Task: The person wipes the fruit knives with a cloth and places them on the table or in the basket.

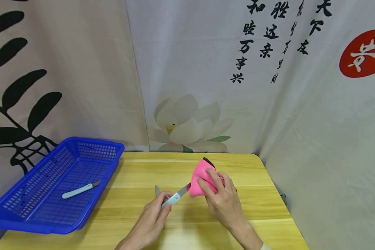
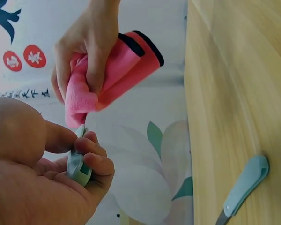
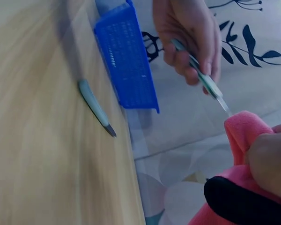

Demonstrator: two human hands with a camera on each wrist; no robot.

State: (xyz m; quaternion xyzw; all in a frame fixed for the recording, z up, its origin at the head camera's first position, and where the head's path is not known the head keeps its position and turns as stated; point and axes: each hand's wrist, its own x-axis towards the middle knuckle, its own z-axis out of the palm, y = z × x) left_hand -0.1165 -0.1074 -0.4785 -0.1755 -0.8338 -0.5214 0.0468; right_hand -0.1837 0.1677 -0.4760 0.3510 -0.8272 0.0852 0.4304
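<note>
My left hand (image 1: 153,217) grips the pale blue handle of a small folding knife (image 1: 174,198), its blade pointing up and right. A pink cloth (image 1: 203,177) with a black edge is pinched in my right hand (image 1: 223,198). The cloth is folded over the blade's end, so the tip is hidden. On the table behind my left hand lies a second knife (image 3: 94,105) with the same pale handle; in the head view only its blade shows past the fingers. Another such knife (image 1: 78,191) lies open in the blue basket (image 1: 112,163).
The blue plastic basket stands at the left of the wooden table (image 1: 237,166). Hanging fabric (image 1: 187,62) with printed characters, leaves and a lotus encloses the table at the back and sides.
</note>
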